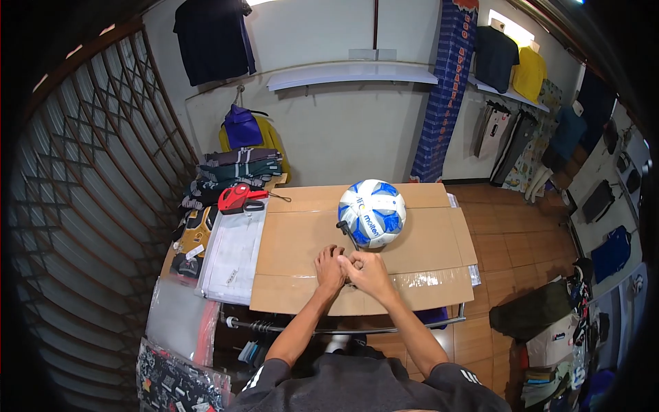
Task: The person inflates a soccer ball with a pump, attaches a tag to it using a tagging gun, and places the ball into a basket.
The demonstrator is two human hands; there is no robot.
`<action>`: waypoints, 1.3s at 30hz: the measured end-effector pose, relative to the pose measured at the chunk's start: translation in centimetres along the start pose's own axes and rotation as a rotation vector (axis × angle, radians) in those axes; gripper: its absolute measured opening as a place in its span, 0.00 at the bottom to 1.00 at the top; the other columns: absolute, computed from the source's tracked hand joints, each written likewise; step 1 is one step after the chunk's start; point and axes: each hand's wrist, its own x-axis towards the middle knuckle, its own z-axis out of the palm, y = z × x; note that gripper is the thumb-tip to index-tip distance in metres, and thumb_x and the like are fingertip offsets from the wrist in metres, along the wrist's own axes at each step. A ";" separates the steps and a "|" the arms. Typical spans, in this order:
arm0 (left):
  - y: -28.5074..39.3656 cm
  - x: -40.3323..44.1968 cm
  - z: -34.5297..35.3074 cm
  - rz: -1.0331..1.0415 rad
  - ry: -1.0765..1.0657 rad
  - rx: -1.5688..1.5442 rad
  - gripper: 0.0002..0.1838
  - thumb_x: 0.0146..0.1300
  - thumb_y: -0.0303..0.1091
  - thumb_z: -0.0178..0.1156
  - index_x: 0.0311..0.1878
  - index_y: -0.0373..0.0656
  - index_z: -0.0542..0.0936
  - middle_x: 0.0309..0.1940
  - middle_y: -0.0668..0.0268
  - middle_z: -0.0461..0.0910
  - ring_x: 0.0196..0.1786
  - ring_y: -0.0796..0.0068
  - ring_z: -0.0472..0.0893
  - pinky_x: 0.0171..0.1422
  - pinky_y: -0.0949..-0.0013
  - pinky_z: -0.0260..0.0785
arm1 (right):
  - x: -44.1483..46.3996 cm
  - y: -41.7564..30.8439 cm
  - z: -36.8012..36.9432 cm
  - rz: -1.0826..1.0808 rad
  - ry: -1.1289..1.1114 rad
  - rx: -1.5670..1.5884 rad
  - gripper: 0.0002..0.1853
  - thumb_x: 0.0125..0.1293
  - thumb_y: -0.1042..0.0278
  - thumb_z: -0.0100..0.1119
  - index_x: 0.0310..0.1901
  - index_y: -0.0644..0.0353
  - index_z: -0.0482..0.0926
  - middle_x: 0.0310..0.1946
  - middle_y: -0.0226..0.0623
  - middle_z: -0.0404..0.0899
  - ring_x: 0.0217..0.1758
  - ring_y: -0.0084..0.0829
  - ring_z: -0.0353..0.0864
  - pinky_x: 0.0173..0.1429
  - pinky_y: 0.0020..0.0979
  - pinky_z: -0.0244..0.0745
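Note:
A white and blue football (pixel 372 214) with "molten" lettering rests on the flattened cardboard (pixel 302 233) covering the table. Just in front of it, my two hands meet low over the board. My right hand (pixel 367 271) is closed, its fingers pinched together. Beside it, touching, my left hand (pixel 331 268) has its fingers curled. A thin black stick-like tool with a thicker head (pixel 344 227) leans up from between the hands, its head by the ball's lower left side. Its lower end is hidden by my fingers, and what else they hold is too small to make out.
A red and black price-label gun (pixel 237 198) lies at the back left, above a white plastic-wrapped pack (pixel 232 257). Folded clothes (pixel 240 165) are piled behind it. A metal rail (pixel 350 330) runs under the table's front edge. Bags and clothing (pixel 542 316) stand on the right.

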 end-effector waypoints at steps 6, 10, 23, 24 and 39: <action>-1.3 0.5 1.1 -0.037 -0.121 -0.045 0.21 0.72 0.39 0.60 0.63 0.41 0.83 0.67 0.55 0.78 0.73 0.49 0.72 0.78 0.43 0.61 | -0.2 -9.3 -4.1 -0.122 -0.015 -0.065 0.26 0.74 0.52 0.74 0.29 0.70 0.85 0.12 0.40 0.71 0.16 0.23 0.65 0.25 0.36 0.64; -0.1 0.5 0.2 -0.093 -0.094 -0.066 0.21 0.75 0.39 0.59 0.65 0.38 0.81 0.66 0.53 0.78 0.72 0.49 0.73 0.78 0.44 0.61 | -0.2 -9.0 -3.1 -0.157 0.056 -0.139 0.25 0.72 0.51 0.74 0.28 0.69 0.86 0.14 0.46 0.75 0.15 0.35 0.72 0.27 0.39 0.69; -0.3 -0.1 0.6 -0.004 0.035 0.020 0.18 0.77 0.41 0.58 0.61 0.41 0.83 0.66 0.56 0.79 0.72 0.53 0.74 0.77 0.45 0.61 | -0.4 0.7 2.2 -0.091 0.201 -0.181 0.23 0.71 0.55 0.74 0.28 0.69 0.86 0.17 0.53 0.77 0.16 0.42 0.76 0.28 0.42 0.72; -0.3 0.0 0.6 -0.002 0.040 0.024 0.18 0.77 0.41 0.58 0.61 0.41 0.83 0.66 0.56 0.79 0.72 0.53 0.74 0.77 0.45 0.61 | -0.7 0.5 2.1 -0.087 0.187 -0.174 0.23 0.71 0.55 0.74 0.28 0.69 0.86 0.16 0.52 0.76 0.16 0.40 0.75 0.28 0.42 0.71; -0.2 -0.1 1.0 -0.020 0.068 0.067 0.15 0.75 0.38 0.62 0.60 0.47 0.85 0.64 0.59 0.79 0.72 0.55 0.74 0.76 0.46 0.63 | 0.6 -9.1 -2.8 -0.051 0.084 -0.174 0.23 0.71 0.49 0.74 0.35 0.67 0.90 0.24 0.54 0.86 0.30 0.54 0.89 0.39 0.46 0.82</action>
